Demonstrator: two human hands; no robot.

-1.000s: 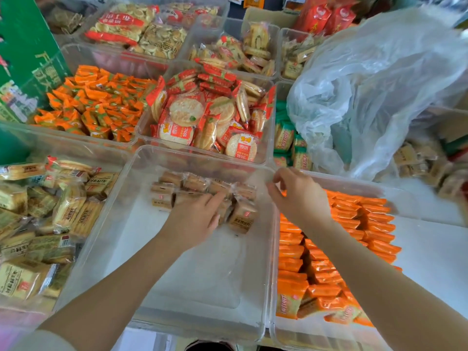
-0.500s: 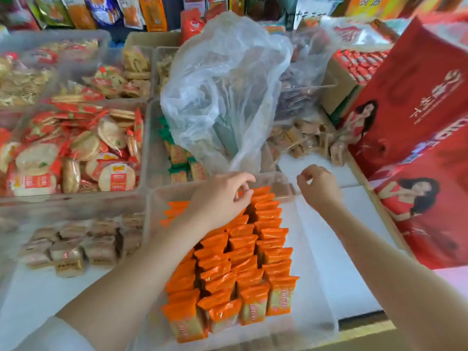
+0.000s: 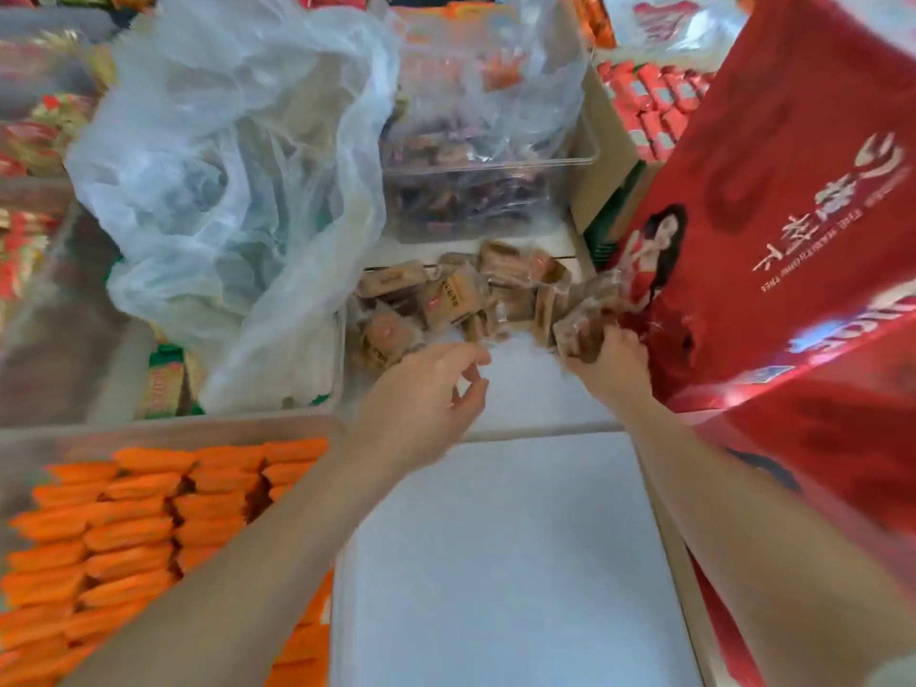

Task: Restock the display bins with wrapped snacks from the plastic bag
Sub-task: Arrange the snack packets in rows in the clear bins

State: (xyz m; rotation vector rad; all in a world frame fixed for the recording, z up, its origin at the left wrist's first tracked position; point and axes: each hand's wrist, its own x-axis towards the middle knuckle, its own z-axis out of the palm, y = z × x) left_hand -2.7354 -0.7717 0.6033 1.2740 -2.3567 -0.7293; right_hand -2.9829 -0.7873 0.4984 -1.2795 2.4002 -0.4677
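Both hands have reached the brown snacks: right hand grips some, left hand loosely curled.

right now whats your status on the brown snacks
Right hand gripping a bunch of brown wrapped snacks. Left hand empty, fingers loosely curled, beside the pile. Crumpled clear plastic bag left of it, not blocking.

plastic bag left of snack pile

Surface: white shelf — right in front of you
On it: brown wrapped snacks, clear bins — orange packets beside you
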